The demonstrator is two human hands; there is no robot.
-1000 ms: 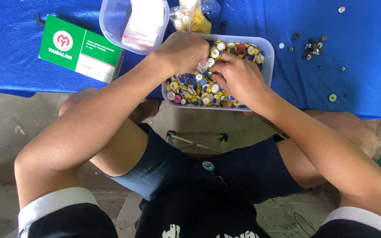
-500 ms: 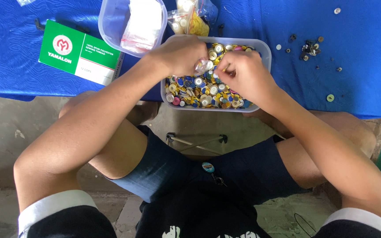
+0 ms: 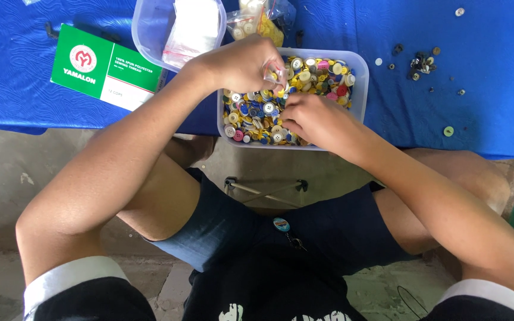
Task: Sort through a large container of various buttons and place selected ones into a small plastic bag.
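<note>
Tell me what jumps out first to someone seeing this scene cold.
The clear tub heaped with colourful buttons sits at the near edge of the blue table, with both hands working over it. The left hand pinches something small and clear above the pile; the right hand rests down among the buttons. To the left lies a green and white box, and a few loose buttons are scattered at right.

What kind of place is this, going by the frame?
Likely a small sewing or craft work spot, perhaps at home or outdoors. A clear tub of mixed buttons sits on a blue-covered table beside a green and white box. Both hands, left hand and right hand, are over the buttons; bare concrete floor below.
</note>
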